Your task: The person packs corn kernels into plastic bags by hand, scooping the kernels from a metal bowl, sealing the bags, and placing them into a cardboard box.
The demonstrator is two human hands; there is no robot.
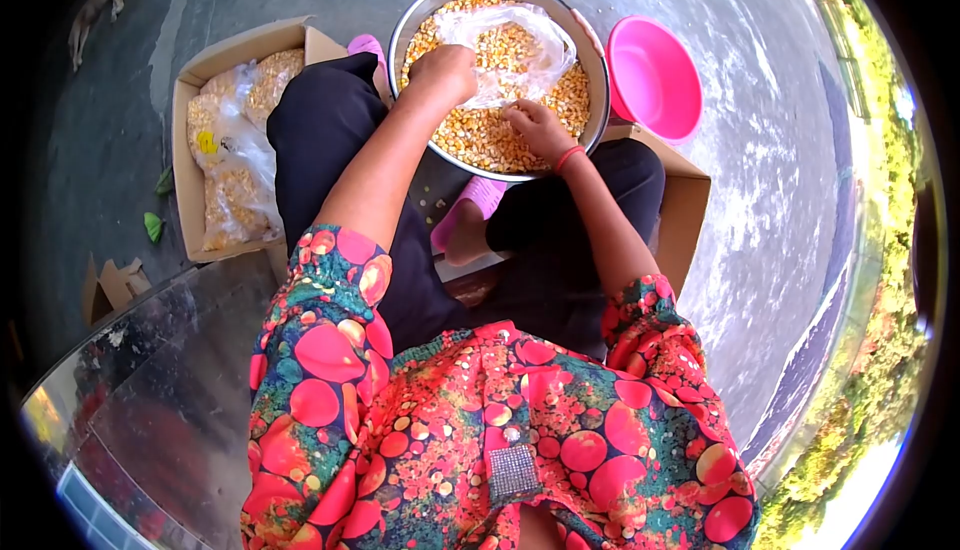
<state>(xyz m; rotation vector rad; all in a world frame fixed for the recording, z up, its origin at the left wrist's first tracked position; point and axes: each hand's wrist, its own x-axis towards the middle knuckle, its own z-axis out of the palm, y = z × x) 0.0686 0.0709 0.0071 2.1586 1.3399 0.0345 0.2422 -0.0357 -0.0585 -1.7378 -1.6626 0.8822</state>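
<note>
A large round metal basin (604, 100) full of yellow and orange corn kernels (490, 142) stands in front of my knees. In it lies a clear plastic bag (545, 42) with kernels inside, its mouth spread towards me. My left hand (443, 74) is closed on the left edge of the bag. At the bag's lower right edge, my right hand (540, 132), with a red band at the wrist, has its fingers pinched together on the plastic.
An open cardboard box (184, 190) on the left holds filled bags of corn (235, 165). A pink bowl (655, 80) sits right of the basin, near another cardboard box (684, 212). An animal (105, 0) lies at the far left.
</note>
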